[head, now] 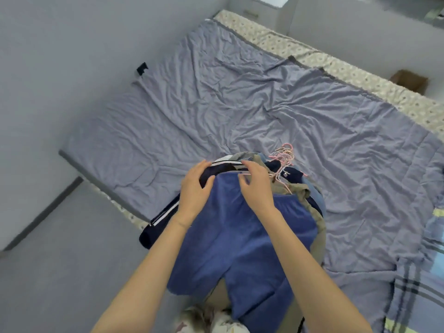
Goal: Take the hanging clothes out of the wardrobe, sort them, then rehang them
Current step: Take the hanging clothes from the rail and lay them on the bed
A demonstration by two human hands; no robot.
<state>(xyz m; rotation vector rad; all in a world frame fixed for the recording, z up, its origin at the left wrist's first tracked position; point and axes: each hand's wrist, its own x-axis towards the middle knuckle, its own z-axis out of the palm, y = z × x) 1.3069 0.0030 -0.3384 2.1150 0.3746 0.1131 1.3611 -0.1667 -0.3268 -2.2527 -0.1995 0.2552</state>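
A pile of clothes on hangers lies at the near edge of the bed (240, 104). On top are blue shorts (240, 236). Under them lie a dark navy garment with white stripes (163, 217) and an olive-khaki garment (317, 243). A bunch of pink hanger hooks (284, 156) sticks out at the pile's far end. My left hand (194, 191) grips the navy waistband at the top of the shorts, thumb curled under. My right hand (257, 186) rests on the top edge of the shorts, with its fingers curled at a thin hanger bar.
The bed is covered by a wrinkled grey-blue sheet over a patterned mattress edge (360, 78). A plaid blanket (420, 272) lies at the right. A cardboard box (410, 80) stands beyond the bed. A small black object (141, 68) sits by the wall. Grey floor (60, 272) lies left.
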